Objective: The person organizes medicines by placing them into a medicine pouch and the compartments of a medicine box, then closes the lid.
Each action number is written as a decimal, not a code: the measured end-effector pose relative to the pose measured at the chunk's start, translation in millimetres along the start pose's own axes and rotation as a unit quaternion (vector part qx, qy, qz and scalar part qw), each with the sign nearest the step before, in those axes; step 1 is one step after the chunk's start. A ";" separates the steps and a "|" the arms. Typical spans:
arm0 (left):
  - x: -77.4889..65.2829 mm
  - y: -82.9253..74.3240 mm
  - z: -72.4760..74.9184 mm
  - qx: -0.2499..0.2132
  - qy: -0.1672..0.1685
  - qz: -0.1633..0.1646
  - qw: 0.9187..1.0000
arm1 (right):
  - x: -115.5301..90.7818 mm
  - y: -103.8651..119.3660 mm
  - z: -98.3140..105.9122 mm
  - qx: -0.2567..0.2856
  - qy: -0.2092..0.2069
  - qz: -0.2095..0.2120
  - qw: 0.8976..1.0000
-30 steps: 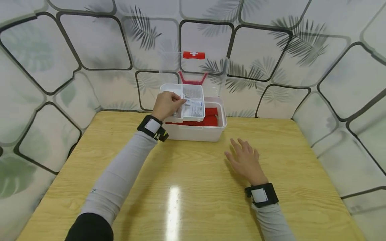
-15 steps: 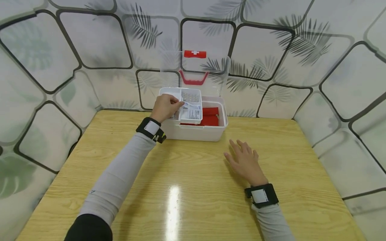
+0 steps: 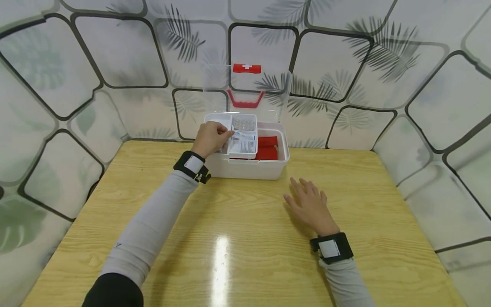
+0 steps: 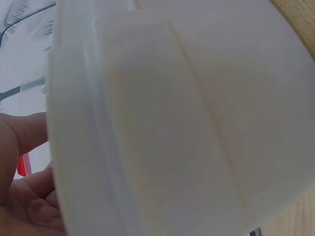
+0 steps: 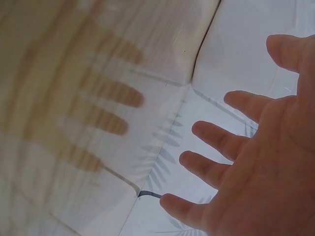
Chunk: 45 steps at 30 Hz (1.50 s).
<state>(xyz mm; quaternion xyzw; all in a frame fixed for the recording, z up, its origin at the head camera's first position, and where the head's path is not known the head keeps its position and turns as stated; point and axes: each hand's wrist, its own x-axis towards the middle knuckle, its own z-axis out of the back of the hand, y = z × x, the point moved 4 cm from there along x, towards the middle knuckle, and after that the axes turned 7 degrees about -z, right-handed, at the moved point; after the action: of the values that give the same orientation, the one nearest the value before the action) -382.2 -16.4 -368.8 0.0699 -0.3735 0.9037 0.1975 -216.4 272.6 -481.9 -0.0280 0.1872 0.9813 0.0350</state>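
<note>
Tray (image 3: 241, 138) sat over left half of white box (image 3: 268, 168), far desk (image 3: 245, 238) edge; pinched at left rim by left hand (image 3: 210, 137); right hand (image 3: 310, 205) flat, fingers spread, nearer, well apart

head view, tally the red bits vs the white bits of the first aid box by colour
Red: 3, the cross label, the handle, the pouch inside.
White: 2, the box base, the tray that the left hand grips.
Total: 5
</note>
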 end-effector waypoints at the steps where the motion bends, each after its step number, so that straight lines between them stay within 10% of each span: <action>1: 0.1 -0.7 0.5 -0.001 -0.003 -0.002 1.000 | -0.3 0.2 0.5 0.000 -0.001 0.001 1.000; 45: -5.5 -5.6 0.5 0.005 -0.037 -0.029 0.999 | 1.2 -1.7 -9.6 0.000 0.012 0.012 1.000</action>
<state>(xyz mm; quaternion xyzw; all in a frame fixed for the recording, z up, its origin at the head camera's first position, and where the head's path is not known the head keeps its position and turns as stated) -375.0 -14.8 -366.2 0.1152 -0.3734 0.8963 0.2096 -217.1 270.7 -491.5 -0.0377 0.1883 0.9812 0.0215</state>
